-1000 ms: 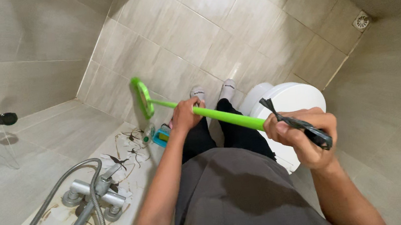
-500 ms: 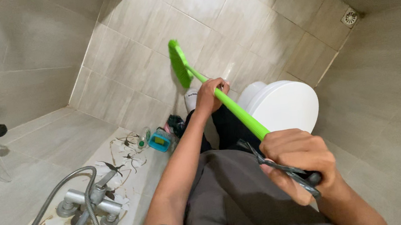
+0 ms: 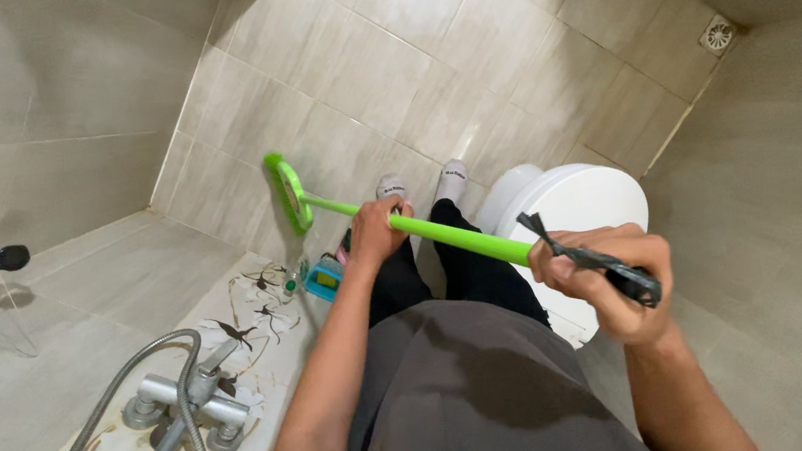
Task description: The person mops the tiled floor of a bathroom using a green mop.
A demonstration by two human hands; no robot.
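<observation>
I stand in a tiled bathroom holding a long bright green brush. Its handle (image 3: 453,238) runs across my legs. My left hand (image 3: 376,230) grips the handle about midway. My right hand (image 3: 606,278) grips the black end of the handle, where a dark strap hangs. The green brush head (image 3: 289,193) rests on the beige floor tiles to the left of my feet in white socks (image 3: 421,183).
A white toilet (image 3: 575,206) with its lid down stands right of my legs. A metal tap with a grey shower hose (image 3: 175,407) sits on a stained ledge at lower left. A small teal container (image 3: 324,280) lies by the ledge. A floor drain (image 3: 719,35) is at upper right.
The brush head has swung from right in front of my feet back down to the left onto the floor. My right hand has risen from near my lap.
</observation>
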